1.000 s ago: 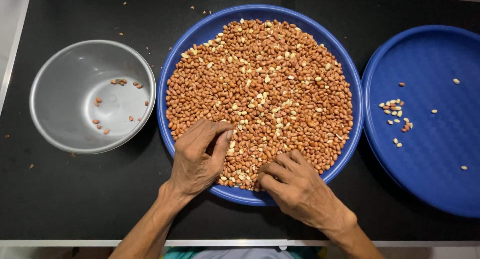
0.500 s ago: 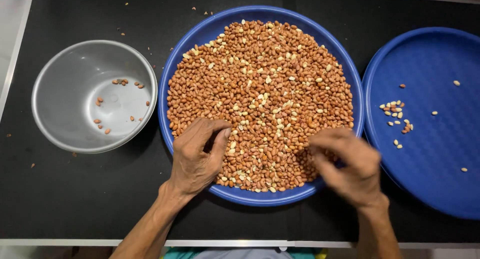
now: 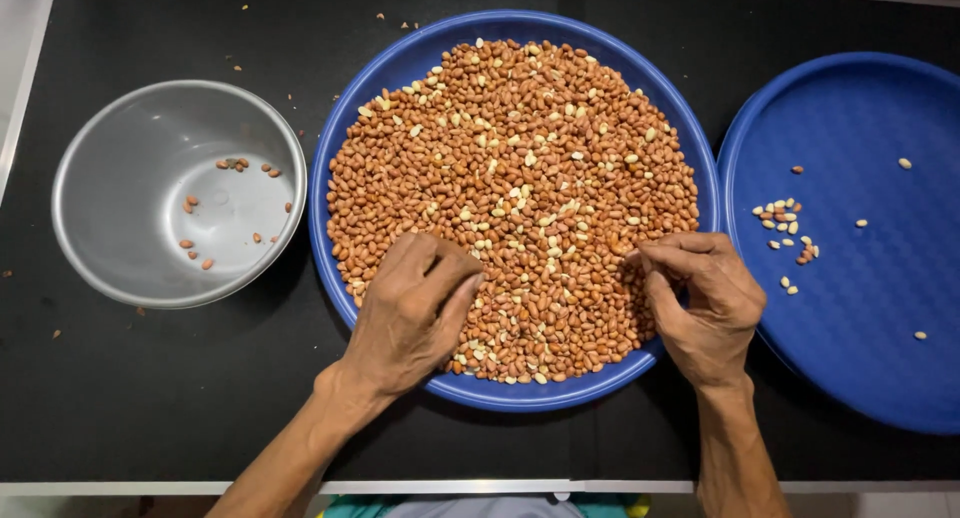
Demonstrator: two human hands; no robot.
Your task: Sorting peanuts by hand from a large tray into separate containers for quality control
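The right hand (image 3: 705, 303) has come back from the tray's right edge, fingers pinched among the peanuts (image 3: 520, 188) in the blue tray (image 3: 395, 63); the left hand (image 3: 415, 313) stays curled there.

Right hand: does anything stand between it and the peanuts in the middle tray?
Nothing visible does. The right hand already rests on the peanuts at the near right edge of the middle blue tray, fingertips curled among them. The left hand lies on them too.
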